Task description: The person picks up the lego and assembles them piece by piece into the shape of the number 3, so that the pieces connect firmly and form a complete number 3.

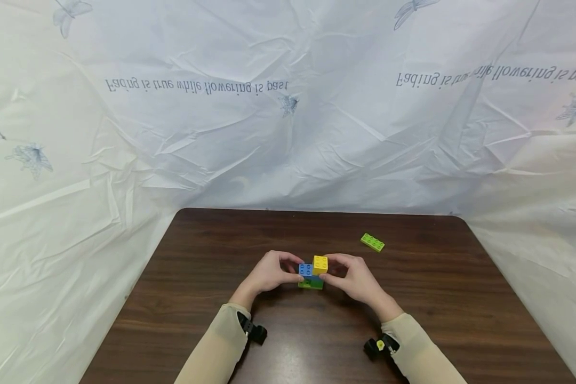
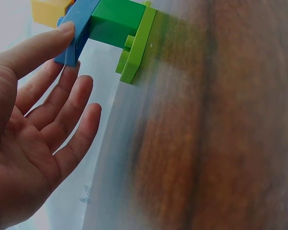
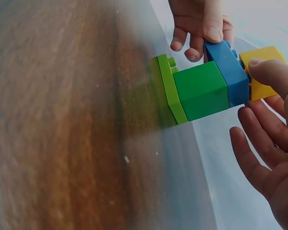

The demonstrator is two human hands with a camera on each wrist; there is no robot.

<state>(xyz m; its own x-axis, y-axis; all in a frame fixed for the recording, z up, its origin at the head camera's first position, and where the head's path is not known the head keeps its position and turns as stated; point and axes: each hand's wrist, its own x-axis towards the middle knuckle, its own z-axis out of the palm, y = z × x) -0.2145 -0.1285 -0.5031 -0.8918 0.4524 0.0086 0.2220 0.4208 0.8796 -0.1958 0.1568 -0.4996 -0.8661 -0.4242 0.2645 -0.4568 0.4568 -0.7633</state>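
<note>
A small stack of toy building bricks stands on the table. At its bottom is a light green plate, with a dark green brick on it and a longer blue brick above that. My left hand pinches the blue brick's left end between thumb and fingers, its other fingers spread loosely in the left wrist view. A yellow brick sits over the right end of the blue one, and my right hand pinches it. Between yellow and blue, some blue studs show in the right wrist view.
Another light green plate lies alone on the brown wooden table, toward the back right. Behind and beside the table hangs a white printed sheet. Each wrist wears a black camera strap.
</note>
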